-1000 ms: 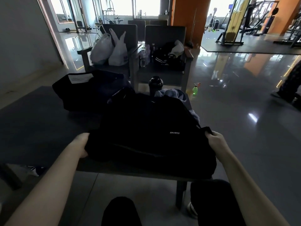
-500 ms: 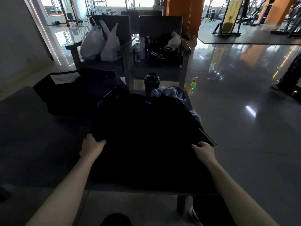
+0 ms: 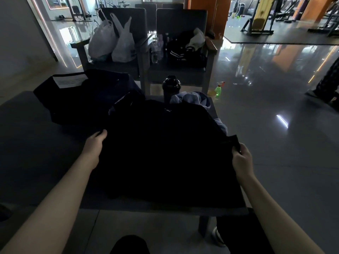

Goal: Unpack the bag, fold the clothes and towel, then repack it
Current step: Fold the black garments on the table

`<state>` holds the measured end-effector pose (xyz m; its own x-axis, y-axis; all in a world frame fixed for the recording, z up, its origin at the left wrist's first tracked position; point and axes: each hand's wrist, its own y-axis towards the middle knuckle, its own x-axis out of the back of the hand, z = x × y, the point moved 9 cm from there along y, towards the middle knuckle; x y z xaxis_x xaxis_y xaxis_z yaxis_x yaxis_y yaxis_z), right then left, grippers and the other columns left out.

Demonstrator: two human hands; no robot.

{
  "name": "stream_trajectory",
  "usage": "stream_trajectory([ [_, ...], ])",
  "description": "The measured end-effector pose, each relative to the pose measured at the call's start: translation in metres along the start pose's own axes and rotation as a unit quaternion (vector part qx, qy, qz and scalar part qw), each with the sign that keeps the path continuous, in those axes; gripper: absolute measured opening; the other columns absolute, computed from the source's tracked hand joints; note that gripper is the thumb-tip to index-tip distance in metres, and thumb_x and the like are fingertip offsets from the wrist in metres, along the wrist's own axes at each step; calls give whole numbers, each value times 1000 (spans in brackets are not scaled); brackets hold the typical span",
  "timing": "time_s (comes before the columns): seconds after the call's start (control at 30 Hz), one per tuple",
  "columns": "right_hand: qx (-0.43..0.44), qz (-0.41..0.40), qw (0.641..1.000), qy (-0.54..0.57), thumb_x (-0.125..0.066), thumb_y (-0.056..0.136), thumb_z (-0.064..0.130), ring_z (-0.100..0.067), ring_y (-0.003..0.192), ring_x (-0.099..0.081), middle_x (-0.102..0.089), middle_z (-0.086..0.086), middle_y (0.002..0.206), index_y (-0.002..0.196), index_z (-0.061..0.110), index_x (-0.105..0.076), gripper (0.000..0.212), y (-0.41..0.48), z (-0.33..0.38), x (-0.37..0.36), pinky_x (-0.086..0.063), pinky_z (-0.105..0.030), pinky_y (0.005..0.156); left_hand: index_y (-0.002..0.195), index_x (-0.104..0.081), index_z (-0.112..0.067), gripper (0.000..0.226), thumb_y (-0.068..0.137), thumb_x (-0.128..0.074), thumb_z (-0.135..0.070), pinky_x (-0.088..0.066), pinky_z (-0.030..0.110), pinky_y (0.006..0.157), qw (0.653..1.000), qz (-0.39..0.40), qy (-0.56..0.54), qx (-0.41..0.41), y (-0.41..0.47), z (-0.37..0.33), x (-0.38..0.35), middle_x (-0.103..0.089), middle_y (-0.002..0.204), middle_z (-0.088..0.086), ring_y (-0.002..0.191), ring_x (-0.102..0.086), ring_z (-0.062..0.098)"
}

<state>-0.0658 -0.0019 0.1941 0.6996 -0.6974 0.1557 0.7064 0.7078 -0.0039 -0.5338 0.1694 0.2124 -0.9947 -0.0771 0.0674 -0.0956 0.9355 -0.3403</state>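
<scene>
A black garment [image 3: 165, 153] is laid out flat over the near part of the worktop [image 3: 36, 153], pretty much filling the gap between the two hands. Its left edge is gripped by the left hand [image 3: 94, 143], thumb on top and fingers tucked under the cloth. Its right edge is pinched by the right hand [image 3: 242, 160], with a little flap of black fabric sticking up above the fingers. So the same piece of clothing is grasped at each side. It's too dim for folds in the cloth to be made out.

The dark bag [image 3: 88, 99] is sat further back on the left of the worktop, with a white label [image 3: 69, 81] on top. Whether it's touched by the garment's far corner can't be told.

A light blue-grey cloth [image 3: 192, 99] is bunched at the far right, partly covered by the garment; towel or clothing, can't be told. A black shaker bottle [image 3: 171, 88] is stood upright just behind it.

Past the worktop, white plastic bags [image 3: 113, 43] are piled on the left chair [image 3: 139, 17] and a black striped jacket [image 3: 183, 50] is dumped on the right chair [image 3: 181, 19]. A green spray bottle [image 3: 218, 90] is parked on the glossy floor [image 3: 275, 125] beside that chair.
</scene>
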Motion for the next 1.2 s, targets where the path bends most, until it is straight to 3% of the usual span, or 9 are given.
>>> stream_trajectory([
  [0.13,-3,-20,997,70,-45,95,5,-9,55,-40,-48,6,62,76,22,-60,31,13,12,2,-32,-25,49,143,-41,-28,47,97,-51,-30,-48,34,87,988,-16,-151,-2,0,-17,0,-58,124,2,103,-59,20],
  [0.23,-15,-10,998,56,-45,94,2,-9,56,-40,-48,3,66,82,15,-63,25,23,12,-2,-32,-21,47,141,-43,-29,44,98,-49,-20,-49,31,81,981,-16,-191,-18,2,-29,-5,-58,123,2,100,-60,17],
  [0.33,-55,15,996,-70,-47,90,3,-16,63,-45,-53,-4,69,95,-3,-64,19,28,-8,-6,-36,-27,53,142,-42,-24,45,98,-46,-15,-47,37,91,998,14,-57,-3,16,-19,-11,-56,125,5,106,-58,23],
  [0.47,-105,58,976,-180,-55,90,12,-28,100,-60,-64,-15,108,121,0,-58,34,11,-29,-8,-43,-31,80,145,-34,-6,59,94,-55,-28,-47,39,92,980,30,173,88,15,34,-8,-54,129,20,110,-56,34],
  [0.63,-102,52,964,-241,-53,89,16,-20,81,-58,-58,-8,100,133,5,-44,46,-21,-28,-2,-48,-33,74,145,-29,2,82,86,-62,-44,-47,38,92,972,-57,203,105,-27,76,11,-49,136,22,115,-54,37],
  [0.73,-99,46,948,-299,-52,86,19,-28,90,-62,-62,-11,104,133,8,-41,49,-44,-34,2,-52,-46,83,145,-27,5,82,88,-63,-42,-41,37,96,968,-44,222,109,-59,87,12,-42,142,22,125,-47,36],
  [0.87,-81,37,913,-398,-52,86,23,-33,111,-53,-58,-14,118,128,5,-44,46,-74,-34,4,-40,-45,94,140,-38,4,64,89,-66,-23,-41,33,88,961,-13,249,121,-89,97,15,-49,136,20,121,-49,34],
  [1.03,-74,43,869,-487,-49,88,21,-31,119,-42,-50,-12,123,112,9,-54,28,-100,-35,6,-35,-45,96,135,-46,-4,47,91,-62,-12,-45,40,87,988,-58,48,132,-94,105,33,-52,133,17,121,-49,33],
  [1.2,-42,28,877,-478,-47,87,8,-32,114,-44,-53,-15,118,111,4,-53,25,-107,-30,13,-42,-42,89,136,-47,-14,46,92,-60,-18,-47,43,89,976,-83,-176,101,-84,102,51,-56,130,13,113,-55,30],
])
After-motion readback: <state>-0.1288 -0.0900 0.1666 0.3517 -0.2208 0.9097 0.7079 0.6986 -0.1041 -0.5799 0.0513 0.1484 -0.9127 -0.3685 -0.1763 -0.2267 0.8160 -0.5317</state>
